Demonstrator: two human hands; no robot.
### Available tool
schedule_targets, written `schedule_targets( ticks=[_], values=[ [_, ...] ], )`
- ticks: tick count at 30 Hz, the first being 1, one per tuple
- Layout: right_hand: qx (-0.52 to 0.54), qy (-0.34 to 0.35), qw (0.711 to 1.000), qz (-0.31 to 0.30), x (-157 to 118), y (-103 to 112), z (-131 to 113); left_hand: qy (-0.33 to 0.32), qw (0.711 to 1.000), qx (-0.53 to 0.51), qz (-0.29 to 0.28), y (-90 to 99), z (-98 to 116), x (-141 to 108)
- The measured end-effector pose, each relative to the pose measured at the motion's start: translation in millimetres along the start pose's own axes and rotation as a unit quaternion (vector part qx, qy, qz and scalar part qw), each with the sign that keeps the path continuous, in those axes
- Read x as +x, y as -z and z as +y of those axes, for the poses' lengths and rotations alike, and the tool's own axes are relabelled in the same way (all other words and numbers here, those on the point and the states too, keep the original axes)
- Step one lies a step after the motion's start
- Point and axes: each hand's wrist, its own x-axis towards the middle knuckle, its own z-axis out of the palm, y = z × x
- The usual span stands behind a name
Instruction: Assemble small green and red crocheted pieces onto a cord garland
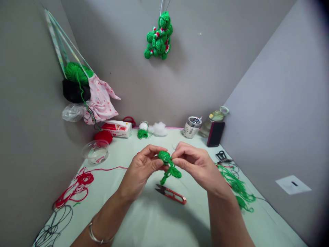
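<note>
Pale cloth (pixel 138 219) lay beneath both hands, left (pixel 138 171) and right (pixel 195 163), pinching the green crochet piece (pixel 164 156), seemingly for close control.

Can't read the small print (pixel 190 130) on the tin (pixel 188 134). Can't see the near edge of the table (pixel 144 223), cut off below, or the pinch point inside the right hand (pixel 196 164).

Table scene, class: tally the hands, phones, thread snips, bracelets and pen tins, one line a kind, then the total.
Hands: 2 (left hand, right hand)
Phone: 1
Thread snips: 1
Bracelet: 1
Pen tin: 1
Total: 6
</note>
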Motion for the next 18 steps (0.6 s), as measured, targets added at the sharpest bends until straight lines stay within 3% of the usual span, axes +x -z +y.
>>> schedule_targets(
  ticks=[8,18],
  values=[
    [-0.018,-0.041,0.999,0.020,-1.7,-6.2,-4.5,-0.019,0.999,0.024,0.029,2.5,1.2,0.7],
    [-0.085,-0.040,0.994,0.053,-10.4,-14.1,-17.3,0.020,0.998,0.065,0.000,9.6,-6.1,4.9]
  ],
)
